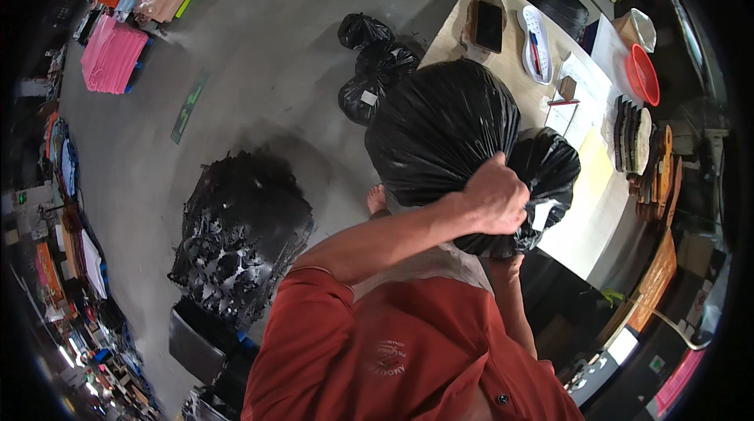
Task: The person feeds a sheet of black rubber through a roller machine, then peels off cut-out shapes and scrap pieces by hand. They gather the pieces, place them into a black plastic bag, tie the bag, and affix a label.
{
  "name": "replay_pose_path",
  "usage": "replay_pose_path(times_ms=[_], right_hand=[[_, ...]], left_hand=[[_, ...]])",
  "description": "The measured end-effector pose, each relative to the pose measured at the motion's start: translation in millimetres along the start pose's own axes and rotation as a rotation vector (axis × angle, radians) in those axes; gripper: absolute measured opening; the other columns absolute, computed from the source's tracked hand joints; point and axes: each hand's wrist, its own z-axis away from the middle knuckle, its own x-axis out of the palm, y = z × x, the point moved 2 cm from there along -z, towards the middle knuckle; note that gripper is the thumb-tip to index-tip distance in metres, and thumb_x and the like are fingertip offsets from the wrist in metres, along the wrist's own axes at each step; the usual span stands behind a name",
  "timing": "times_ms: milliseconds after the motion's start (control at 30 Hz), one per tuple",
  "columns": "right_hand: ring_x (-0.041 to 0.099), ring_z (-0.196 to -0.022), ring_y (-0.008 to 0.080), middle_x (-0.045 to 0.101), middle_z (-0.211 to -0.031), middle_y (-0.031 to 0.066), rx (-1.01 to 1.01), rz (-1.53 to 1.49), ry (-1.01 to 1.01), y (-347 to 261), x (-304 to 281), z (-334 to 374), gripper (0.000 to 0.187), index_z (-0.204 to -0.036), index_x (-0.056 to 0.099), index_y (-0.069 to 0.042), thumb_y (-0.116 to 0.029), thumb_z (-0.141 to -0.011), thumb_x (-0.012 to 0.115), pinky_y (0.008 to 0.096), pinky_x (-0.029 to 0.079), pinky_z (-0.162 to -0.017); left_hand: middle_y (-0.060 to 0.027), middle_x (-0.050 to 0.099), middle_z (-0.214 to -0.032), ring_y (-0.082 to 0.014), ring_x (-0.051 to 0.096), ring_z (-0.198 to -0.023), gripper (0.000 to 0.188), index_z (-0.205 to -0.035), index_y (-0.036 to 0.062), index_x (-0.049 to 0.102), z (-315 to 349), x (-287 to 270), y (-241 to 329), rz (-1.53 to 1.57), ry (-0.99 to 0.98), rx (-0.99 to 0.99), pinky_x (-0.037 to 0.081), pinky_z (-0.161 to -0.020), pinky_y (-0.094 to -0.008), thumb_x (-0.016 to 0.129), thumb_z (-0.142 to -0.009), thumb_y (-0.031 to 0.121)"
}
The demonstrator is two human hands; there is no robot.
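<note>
A bulging black plastic bag (pixel 440 126) is held up in front of me, partly over the table edge. My left hand (pixel 499 195) is closed in a fist around its gathered plastic. To the right of that fist bulges a smaller black part (pixel 550 162), with a white label (pixel 542 214) on it; whether it belongs to the same bag I cannot tell. Under this smaller part is my right hand (pixel 506 265), touching it from below, its fingers hidden by the plastic.
Several filled black bags (pixel 377 75) stand on the floor ahead. A pile of black plastic (pixel 243 225) lies at left, beside a black chair (pixel 196 340). The table (pixel 581 252) at right bears a phone (pixel 488 27), a white tray (pixel 536 44) and papers. Folded cloth stacks (pixel 114 56) are far left.
</note>
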Motion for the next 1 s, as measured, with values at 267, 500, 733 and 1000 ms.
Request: replay_pose_path(times_ms=[267,500,733,1000], right_hand=[[0.071,-0.113,0.0271,0.072,-0.127,0.0097,-0.217,0.133,0.251,29,16,46,0.049,-0.137,0.064,-0.009,-0.045,-0.107,0.050,0.0437,0.061,-0.097],[0.063,-0.126,0.0287,0.060,-0.143,0.0149,-0.228,0.215,0.029,24,115,26,0.060,-0.151,0.048,-0.003,-0.047,-0.111,0.047,0.0427,0.056,-0.105],[0.056,-0.138,0.0278,0.055,-0.156,0.0149,0.126,0.521,0.110,56,224,-68,0.069,-0.156,0.047,-0.001,-0.055,-0.113,0.043,0.0402,0.041,-0.120],[0.065,-0.121,0.0471,0.068,-0.132,0.0265,-0.092,1.721,-0.123,157,310,-200,0.056,-0.128,0.071,-0.005,-0.048,-0.112,0.040,0.0525,0.049,-0.107]], left_hand=[[-0.0118,0.069,-0.070,-0.0279,0.069,-0.080,0.024,-0.075,0.0080,0.074,71,-31,17,0.134,0.045,0.009,0.045,-0.090,-0.0446,0.075,-0.085,0.029],[-0.0114,0.057,-0.066,-0.0331,0.052,-0.065,0.030,-0.066,0.0096,0.056,142,-81,23,0.151,0.312,-0.209,0.040,-0.073,-0.0468,0.080,-0.082,0.018],[-0.0104,0.067,-0.077,-0.0192,0.060,-0.073,0.018,-0.079,-0.0011,0.063,227,-120,17,0.287,0.734,-0.750,0.046,-0.073,-0.0366,0.076,-0.089,0.005],[-0.0039,0.056,-0.069,-0.0103,0.042,-0.070,0.030,-0.081,-0.0091,0.059,288,-183,-116,0.155,0.780,-1.138,0.041,-0.062,-0.0330,0.070,-0.100,0.012]])
